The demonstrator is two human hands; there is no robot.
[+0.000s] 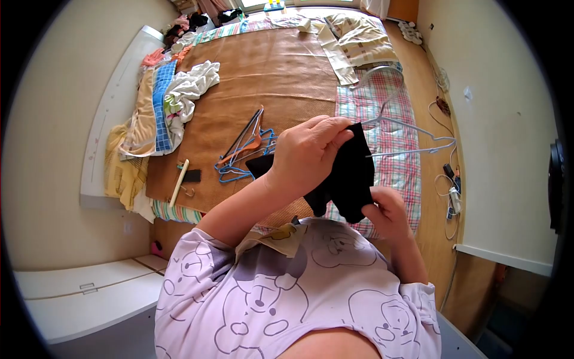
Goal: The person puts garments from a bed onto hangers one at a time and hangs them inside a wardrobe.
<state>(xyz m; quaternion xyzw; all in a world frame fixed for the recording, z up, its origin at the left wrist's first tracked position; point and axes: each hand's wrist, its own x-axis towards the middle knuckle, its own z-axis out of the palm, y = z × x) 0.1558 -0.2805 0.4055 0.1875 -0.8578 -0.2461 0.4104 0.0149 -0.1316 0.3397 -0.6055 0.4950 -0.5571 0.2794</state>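
A black garment (353, 173) hangs in folds in front of my chest; its exact kind does not show. My left hand (308, 152) is closed on its upper edge, thumb and fingers pinched together. Lower down, the fingers of my right hand (388, 212) are closed on the garment's right edge. A pale grey hanger (412, 127) sticks out to the right from behind the black cloth, its hook pointing up and away. The cloth hides the hanger's left part, so whether my left hand also grips it is unclear.
On the brown mat (263, 66) of the bed lie several hangers (248, 143), blue and orange among them. Crumpled clothes (161, 107) line the left side. A folded quilt (362, 39) lies at the far right. Cables and a power strip (454, 200) run along the right wall.
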